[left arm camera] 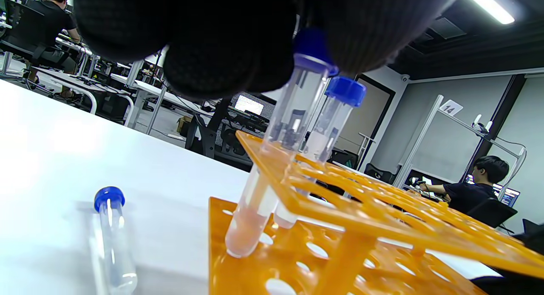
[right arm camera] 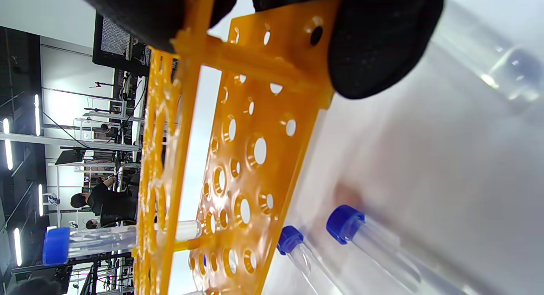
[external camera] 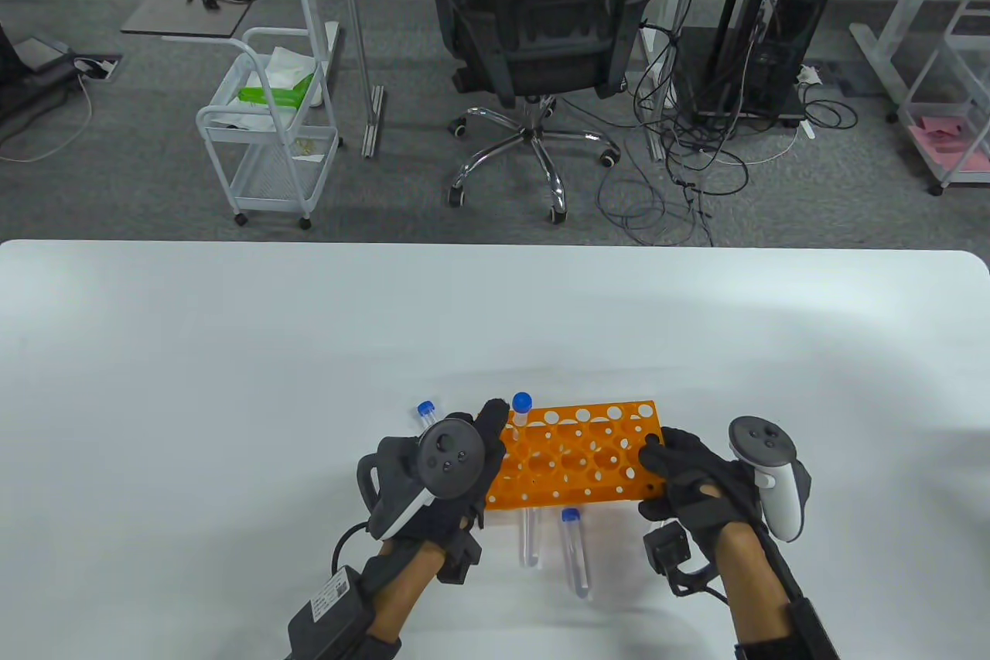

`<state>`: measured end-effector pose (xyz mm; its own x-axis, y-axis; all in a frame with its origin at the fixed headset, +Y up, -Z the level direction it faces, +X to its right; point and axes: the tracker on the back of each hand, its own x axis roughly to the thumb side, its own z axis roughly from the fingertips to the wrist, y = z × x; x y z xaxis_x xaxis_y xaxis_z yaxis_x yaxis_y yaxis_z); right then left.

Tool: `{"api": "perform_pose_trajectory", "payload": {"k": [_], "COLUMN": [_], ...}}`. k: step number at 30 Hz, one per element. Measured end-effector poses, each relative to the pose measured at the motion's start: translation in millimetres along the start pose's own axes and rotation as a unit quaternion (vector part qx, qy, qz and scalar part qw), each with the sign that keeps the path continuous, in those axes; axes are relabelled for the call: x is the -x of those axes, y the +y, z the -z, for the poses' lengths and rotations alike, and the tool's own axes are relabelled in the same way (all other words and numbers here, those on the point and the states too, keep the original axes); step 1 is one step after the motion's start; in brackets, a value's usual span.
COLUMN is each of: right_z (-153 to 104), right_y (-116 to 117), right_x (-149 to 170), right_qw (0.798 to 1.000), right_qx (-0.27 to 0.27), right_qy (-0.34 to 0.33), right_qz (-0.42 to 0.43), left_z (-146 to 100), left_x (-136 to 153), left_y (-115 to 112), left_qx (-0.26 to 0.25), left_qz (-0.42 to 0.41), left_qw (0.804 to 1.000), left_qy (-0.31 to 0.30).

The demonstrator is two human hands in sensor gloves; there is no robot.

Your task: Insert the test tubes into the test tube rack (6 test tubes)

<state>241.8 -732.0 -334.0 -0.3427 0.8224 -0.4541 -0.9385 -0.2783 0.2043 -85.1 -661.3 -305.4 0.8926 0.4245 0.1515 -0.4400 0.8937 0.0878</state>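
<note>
Orange rack (external camera: 576,459) sits low-centre of the frame, so we keep our right hand (external camera: 692,486) gripping its right end while our left hand (external camera: 456,470) pinches the tube (left arm camera: 280,146) by its cap, pushing straight down till it seats.

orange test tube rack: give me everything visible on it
The orange plastic test tube rack stands flat on the white table: tiers of perforated plates with large and small round holes, joined by posts. Two blue-capped clear tubes stand in its left end; the left hand grips one. The right hand holds its right end.
</note>
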Motion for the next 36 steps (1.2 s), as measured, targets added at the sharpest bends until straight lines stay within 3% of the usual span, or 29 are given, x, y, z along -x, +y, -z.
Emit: {"api": "perform_pose_trajectory", "payload": {"k": [12, 20, 26, 36], "right_z": [-1, -2, -2, 1], "right_y": [-2, -10, -15, -22], "right_x": [0, 0, 1, 3], "right_qw": [1.0, 0.999, 0.999, 0.999], "right_qx": [0.002, 0.008, 0.01, 0.015], "right_qy": [0.001, -0.001, 0.0, 0.007], "right_qz": [0.012, 0.033, 0.041, 0.047], "left_z": [-2, 8, 26, 58], "left_x": [10, 50, 77, 82], "left_y": [10, 16, -3, -35], "left_qx": [-0.013, -0.02, 0.017, 0.09], "left_qz": [-0.04, -0.09, -0.09, 0.011], "left_qw": [0.999, 0.992, 0.984, 0.965], "left_qy": [0.005, 0.087, 0.155, 0.246]}}
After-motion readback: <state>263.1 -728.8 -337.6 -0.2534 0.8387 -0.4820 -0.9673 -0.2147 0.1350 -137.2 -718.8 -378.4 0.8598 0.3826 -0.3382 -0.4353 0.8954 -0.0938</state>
